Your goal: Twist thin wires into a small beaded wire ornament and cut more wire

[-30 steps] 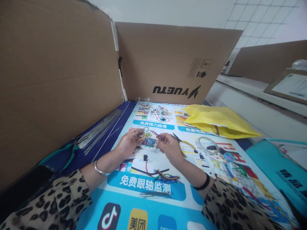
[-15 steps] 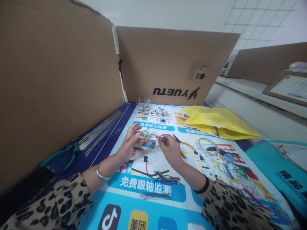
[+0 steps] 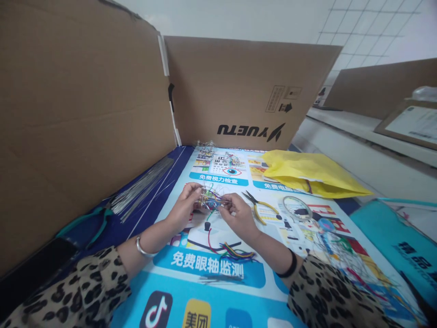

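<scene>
Left of the yellow bag (image 3: pixel 317 169), its contents obscured, the coloured wire tangle (image 3: pixel 210 198) is pinched between left hand (image 3: pixel 185 206) and right hand (image 3: pixel 241 216).

Half a second ago my left hand (image 3: pixel 184 207) had its fingers spread; now they pinch the bunch of wires (image 3: pixel 210 199) again. My right hand (image 3: pixel 241 216) has moved in closer to my left.
</scene>
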Demonstrator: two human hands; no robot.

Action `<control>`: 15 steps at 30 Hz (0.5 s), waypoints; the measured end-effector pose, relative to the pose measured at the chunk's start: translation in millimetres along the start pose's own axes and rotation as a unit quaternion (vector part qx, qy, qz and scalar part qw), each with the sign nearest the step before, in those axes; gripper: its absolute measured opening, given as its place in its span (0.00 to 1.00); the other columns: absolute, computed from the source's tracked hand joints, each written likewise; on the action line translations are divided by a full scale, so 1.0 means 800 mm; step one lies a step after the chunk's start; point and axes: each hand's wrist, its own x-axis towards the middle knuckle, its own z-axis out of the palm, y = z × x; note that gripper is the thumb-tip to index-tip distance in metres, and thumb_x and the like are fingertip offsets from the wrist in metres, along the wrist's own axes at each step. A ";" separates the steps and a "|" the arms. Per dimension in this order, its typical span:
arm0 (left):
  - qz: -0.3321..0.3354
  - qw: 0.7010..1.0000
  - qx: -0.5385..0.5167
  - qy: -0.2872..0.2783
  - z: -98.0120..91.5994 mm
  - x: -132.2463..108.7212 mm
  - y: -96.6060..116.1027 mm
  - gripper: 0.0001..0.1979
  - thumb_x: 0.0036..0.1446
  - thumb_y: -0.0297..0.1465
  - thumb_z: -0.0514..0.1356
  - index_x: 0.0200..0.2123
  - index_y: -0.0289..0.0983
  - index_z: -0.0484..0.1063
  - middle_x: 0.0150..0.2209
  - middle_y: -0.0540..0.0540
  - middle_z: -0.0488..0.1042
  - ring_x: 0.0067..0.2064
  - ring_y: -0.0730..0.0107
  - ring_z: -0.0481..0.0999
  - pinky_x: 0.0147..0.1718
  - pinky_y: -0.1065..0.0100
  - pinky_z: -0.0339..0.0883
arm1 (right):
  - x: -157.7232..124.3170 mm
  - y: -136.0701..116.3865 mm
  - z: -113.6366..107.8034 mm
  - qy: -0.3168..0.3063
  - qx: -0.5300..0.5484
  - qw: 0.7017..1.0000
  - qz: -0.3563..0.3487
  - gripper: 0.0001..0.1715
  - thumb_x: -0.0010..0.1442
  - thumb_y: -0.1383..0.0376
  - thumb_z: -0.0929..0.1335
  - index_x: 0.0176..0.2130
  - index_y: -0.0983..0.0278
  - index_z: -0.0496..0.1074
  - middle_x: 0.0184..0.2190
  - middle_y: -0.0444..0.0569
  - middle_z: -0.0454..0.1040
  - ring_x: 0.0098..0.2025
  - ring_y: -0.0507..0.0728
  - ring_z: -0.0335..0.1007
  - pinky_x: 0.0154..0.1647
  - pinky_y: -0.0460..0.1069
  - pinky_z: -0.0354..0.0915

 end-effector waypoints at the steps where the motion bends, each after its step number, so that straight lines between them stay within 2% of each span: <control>1: -0.003 1.000 -0.027 0.000 -0.002 0.002 0.000 0.11 0.55 0.38 0.58 0.38 0.39 0.64 0.36 0.49 0.69 0.32 0.71 0.70 0.28 0.69 0.68 | -0.002 -0.003 -0.001 -0.028 0.024 0.999 -0.014 0.11 0.54 0.64 0.66 0.39 0.61 0.69 0.34 0.48 0.68 0.31 0.54 0.66 0.29 0.48 0.66; 4: -0.005 0.995 -0.098 0.010 -0.007 0.007 0.003 0.08 0.53 0.35 0.60 0.35 0.38 0.66 0.34 0.49 0.70 0.33 0.71 0.71 0.31 0.68 0.69 | -0.006 -0.007 -0.006 -0.085 0.092 0.992 -0.035 0.15 0.58 0.59 0.63 0.43 0.61 0.69 0.38 0.51 0.68 0.36 0.56 0.67 0.32 0.49 0.66; 7: -0.012 0.990 -0.140 0.025 -0.011 0.010 0.009 0.08 0.51 0.34 0.61 0.33 0.38 0.67 0.34 0.48 0.71 0.34 0.70 0.72 0.32 0.68 0.68 | -0.005 -0.002 -0.006 -0.050 0.132 0.989 0.040 0.17 0.61 0.55 0.60 0.42 0.61 0.70 0.34 0.49 0.69 0.32 0.54 0.67 0.28 0.48 0.65; 9: -0.014 0.989 -0.147 0.026 -0.012 0.010 0.011 0.08 0.52 0.34 0.61 0.34 0.38 0.67 0.35 0.48 0.71 0.34 0.70 0.72 0.32 0.68 0.68 | -0.003 0.003 -0.004 -0.011 0.139 0.986 0.090 0.16 0.58 0.55 0.63 0.41 0.62 0.69 0.31 0.47 0.69 0.30 0.53 0.66 0.26 0.47 0.64; 11: -0.014 0.990 -0.143 0.015 -0.012 0.009 0.011 0.08 0.52 0.34 0.61 0.34 0.38 0.67 0.35 0.48 0.71 0.34 0.70 0.72 0.32 0.68 0.68 | -0.001 0.007 -0.001 -0.001 0.151 0.983 0.106 0.16 0.54 0.56 0.67 0.41 0.62 0.69 0.32 0.47 0.69 0.32 0.53 0.66 0.27 0.46 0.64; 15: -0.010 0.993 -0.114 -0.007 -0.008 0.005 0.010 0.06 0.53 0.33 0.60 0.34 0.38 0.67 0.34 0.48 0.71 0.33 0.71 0.71 0.31 0.69 0.67 | 0.002 0.006 0.005 -0.045 0.182 0.976 0.114 0.20 0.49 0.59 0.71 0.42 0.61 0.67 0.37 0.48 0.69 0.36 0.54 0.65 0.31 0.47 0.65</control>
